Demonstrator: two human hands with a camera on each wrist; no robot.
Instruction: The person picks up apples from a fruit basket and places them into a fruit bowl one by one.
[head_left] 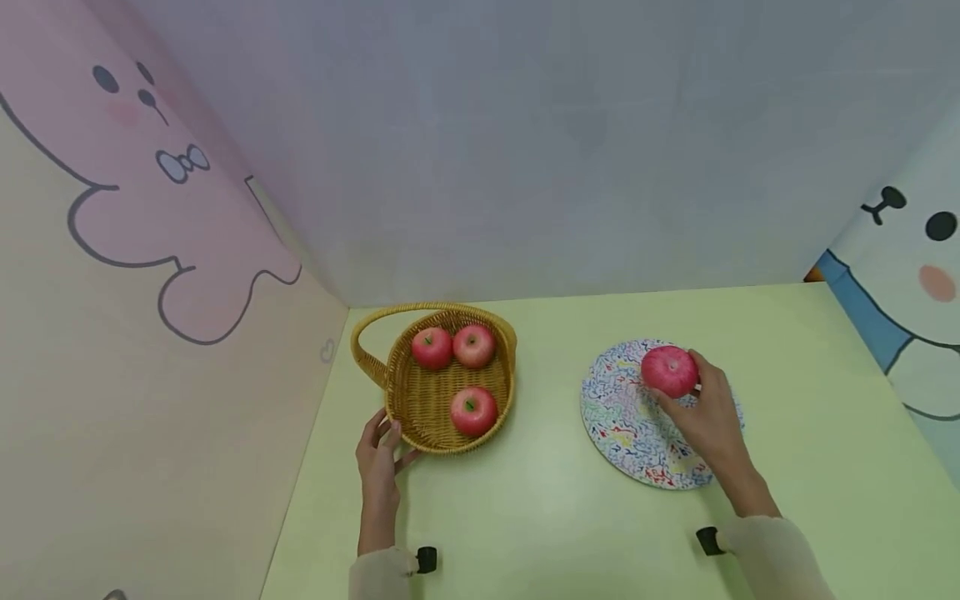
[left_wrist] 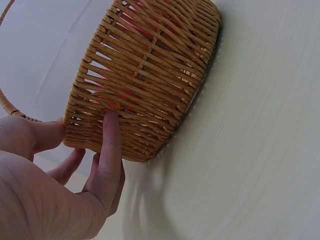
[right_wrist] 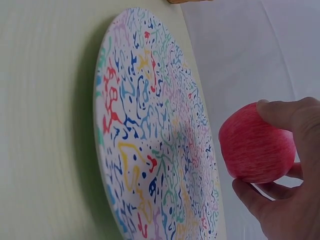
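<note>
A red apple [head_left: 670, 372] is in my right hand [head_left: 712, 414], held between thumb and fingers. In the right wrist view this apple [right_wrist: 257, 144] hangs above the round plate [right_wrist: 155, 125], which has a multicoloured squiggle pattern, with a gap between them. To the left stands a brown wicker basket [head_left: 427, 408] with a tall handle; three red apples, one of them at the near right [head_left: 473, 411], lie inside. My left hand [head_left: 380, 454] grips the basket's near-left rim. The left wrist view shows the thumb at the rim and a finger [left_wrist: 111, 145] against the woven outer wall.
The pale yellow-green table [head_left: 540, 500] carries both basket and plate. A grey wall [head_left: 562, 167] rises behind it. Printed cartoon panels stand on the left [head_left: 187, 208] and the right [head_left: 915, 275].
</note>
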